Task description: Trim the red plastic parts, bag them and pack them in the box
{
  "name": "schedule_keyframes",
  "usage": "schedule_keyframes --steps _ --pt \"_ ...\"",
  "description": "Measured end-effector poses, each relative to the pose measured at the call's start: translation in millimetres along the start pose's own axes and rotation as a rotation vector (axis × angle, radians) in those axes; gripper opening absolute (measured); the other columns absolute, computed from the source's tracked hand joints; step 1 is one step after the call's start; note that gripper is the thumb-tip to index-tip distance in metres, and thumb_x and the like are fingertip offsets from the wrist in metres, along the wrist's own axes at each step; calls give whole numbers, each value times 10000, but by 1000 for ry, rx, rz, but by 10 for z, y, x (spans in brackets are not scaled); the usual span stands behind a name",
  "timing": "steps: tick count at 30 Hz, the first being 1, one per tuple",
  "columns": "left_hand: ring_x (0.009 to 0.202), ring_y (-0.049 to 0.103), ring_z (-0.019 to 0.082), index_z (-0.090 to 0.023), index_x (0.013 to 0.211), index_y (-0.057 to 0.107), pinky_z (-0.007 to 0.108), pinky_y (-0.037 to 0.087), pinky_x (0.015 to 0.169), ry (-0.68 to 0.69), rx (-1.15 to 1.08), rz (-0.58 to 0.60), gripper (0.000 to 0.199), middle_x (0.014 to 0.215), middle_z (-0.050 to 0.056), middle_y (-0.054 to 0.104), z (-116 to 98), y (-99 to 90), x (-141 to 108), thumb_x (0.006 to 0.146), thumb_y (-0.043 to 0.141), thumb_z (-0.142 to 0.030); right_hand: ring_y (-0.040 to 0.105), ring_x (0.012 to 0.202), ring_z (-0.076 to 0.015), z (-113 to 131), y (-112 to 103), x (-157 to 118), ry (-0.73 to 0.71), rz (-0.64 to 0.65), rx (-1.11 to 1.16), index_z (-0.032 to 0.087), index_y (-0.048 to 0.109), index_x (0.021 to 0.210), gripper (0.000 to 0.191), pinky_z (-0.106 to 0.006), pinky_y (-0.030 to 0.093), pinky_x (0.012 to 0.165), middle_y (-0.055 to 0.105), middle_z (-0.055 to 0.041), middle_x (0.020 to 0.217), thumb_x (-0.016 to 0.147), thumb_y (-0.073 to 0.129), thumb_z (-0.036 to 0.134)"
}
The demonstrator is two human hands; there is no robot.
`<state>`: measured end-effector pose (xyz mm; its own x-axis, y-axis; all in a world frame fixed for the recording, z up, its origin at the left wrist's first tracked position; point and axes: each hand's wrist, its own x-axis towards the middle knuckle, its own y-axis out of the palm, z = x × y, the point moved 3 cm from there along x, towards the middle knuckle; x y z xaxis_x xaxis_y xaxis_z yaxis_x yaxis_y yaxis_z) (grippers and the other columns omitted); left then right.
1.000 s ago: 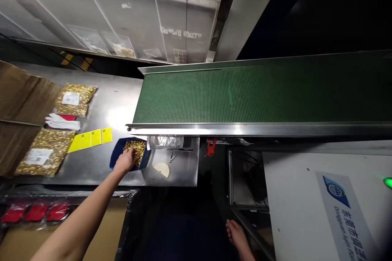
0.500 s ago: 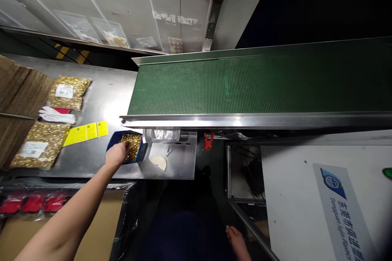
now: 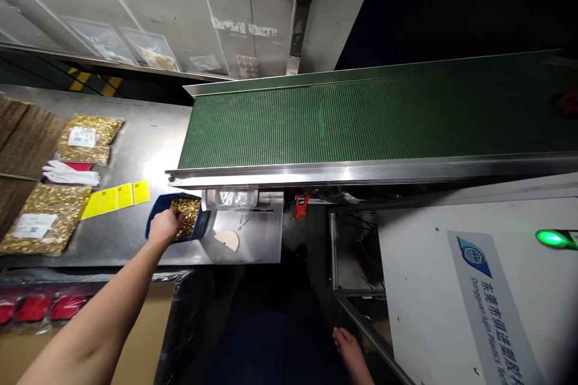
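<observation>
- head view: left hand, fingers bunched at gold bits, hold unclear
- below those fingers, blue bin
- right hand, fingers curled, cannot tell if holding

Left hand at blue bin (small gold pieces inside)

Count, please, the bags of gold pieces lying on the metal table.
2. The far bag lies beyond the white glove; the near bag lies on this side of it. The cardboard stack may hide more.
</observation>
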<state>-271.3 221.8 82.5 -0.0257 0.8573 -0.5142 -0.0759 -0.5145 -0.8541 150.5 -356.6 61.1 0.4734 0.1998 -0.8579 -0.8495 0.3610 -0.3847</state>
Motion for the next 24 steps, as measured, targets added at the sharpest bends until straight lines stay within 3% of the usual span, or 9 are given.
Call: schedule_keyframes --steps 4,12,18,24 --pt "1020 688 246 -160 1201 652 476 569 929 -13 -37 1 361 1131 85 708 17 -19 -51 999 596 -454 572 583 -209 -9 18 -50 5 -2 11 226 527 518 440 -304 428 560 511 5 534 583 719 616" --pt "943 691 231 -151 1068 686 437 561 887 45 -127 12 369 1003 75 719 -1 -54 -92 993 583 -498 569 593 -233 84 67 -109 2 -6 20 243 500 517 424 -325 427 568 497 5 533 567 713 606" --pt "1006 690 245 -148 1090 690 469 552 937 65 -258 6 346 1061 84 727 -55 -51 -102 983 615 -468 529 557 -216 146 135 -153 0 10 3 243 505 513 444 -330 404 552 472 -2 532 553 697 640" --pt "1044 684 263 -151 1087 698 494 506 1000 19 -524 -43 405 1061 93 739 -73 -335 -386 963 607 -526 434 508 -171 433 229 -296 -36 0 -23 233 484 490 520 -318 348 532 424 14 495 533 644 726"
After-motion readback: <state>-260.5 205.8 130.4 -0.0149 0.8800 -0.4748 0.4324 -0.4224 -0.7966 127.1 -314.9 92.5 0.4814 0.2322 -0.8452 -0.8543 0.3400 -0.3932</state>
